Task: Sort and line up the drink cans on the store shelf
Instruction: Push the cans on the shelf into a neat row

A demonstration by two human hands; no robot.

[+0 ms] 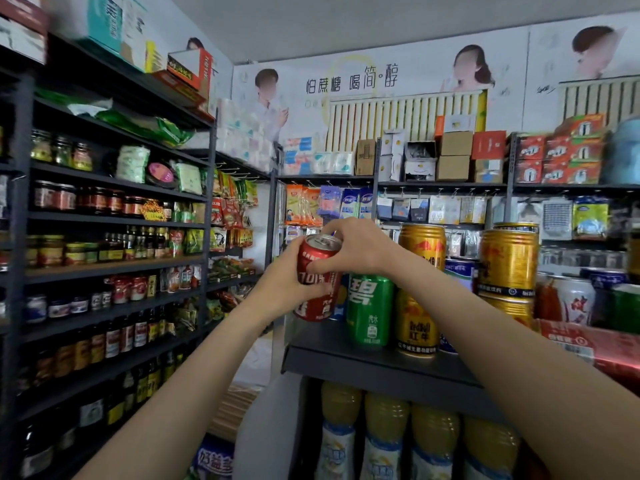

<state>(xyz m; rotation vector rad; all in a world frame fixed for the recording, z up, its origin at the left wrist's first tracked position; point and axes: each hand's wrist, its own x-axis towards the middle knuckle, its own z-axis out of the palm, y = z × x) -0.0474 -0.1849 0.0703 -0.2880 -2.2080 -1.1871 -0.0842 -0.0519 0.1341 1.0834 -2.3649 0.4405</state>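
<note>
A red cola can [317, 258] hangs tilted over the left end of the dark shelf [346, 355]. My left hand [287, 282] grips its side from the left and below. My right hand [356, 247] grips its upper part from the right, fingers over the rim. To its right on the shelf stand a green soda can [370, 311] and a gold energy-drink can [415, 323]. Two more gold cans, one [421, 245] and another [508, 261], sit stacked on top of the lower row. A blue can [341, 299] shows partly behind the red one.
A white and red can [571, 301] and a red carton [588, 344] lie at the shelf's right end. Yellow juice bottles [388, 431] fill the level below. Tall racks of jars and sauce bottles [104, 244] line the left wall, with a narrow aisle between.
</note>
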